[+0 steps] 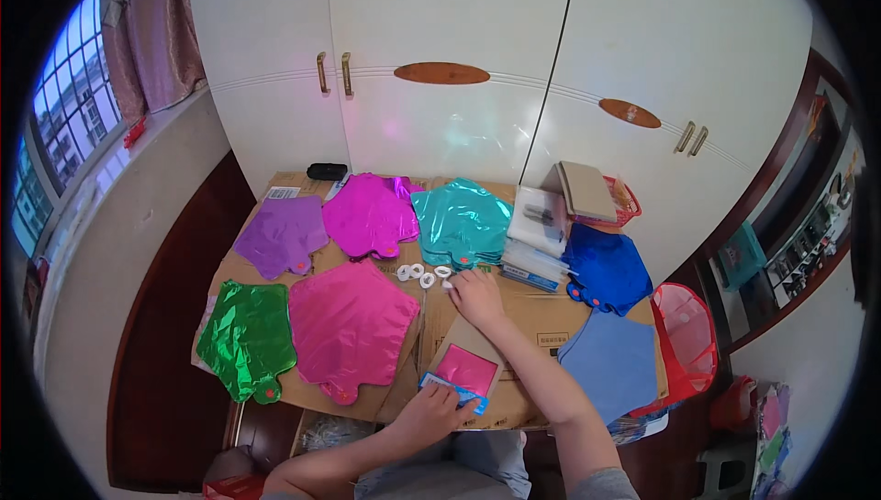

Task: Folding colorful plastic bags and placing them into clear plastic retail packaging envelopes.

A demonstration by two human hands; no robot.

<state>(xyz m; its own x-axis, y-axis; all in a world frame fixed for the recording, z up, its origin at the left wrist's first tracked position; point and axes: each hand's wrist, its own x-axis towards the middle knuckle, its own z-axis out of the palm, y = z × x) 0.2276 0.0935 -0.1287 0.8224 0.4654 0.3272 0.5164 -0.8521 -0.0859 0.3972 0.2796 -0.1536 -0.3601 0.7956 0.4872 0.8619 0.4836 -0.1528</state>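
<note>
My left hand [433, 414] is closed on the near edge of a flat packet with a bright blue border, lying over a card with a pink foil square [467, 370] on it. Farther forward, my right hand [477, 298] has its fingertips drawn together on a small white ring [447, 285]; the fingers partly cover it. Several more white rings [418, 272] lie loose just left of those fingertips. Around the hands are spread foil sheets with scalloped tabs: a large pink one [352, 330], a green one [246, 335] and a teal one [462, 217].
Purple [281, 236] and magenta foil [372, 214] lie at the back left of the cardboard-covered table. A stack of clear boxes [537, 225] stands back right, beside dark blue foil [608, 269] and a pale blue sheet [609, 364]. A red mesh basket [688, 344] adjoins the right edge.
</note>
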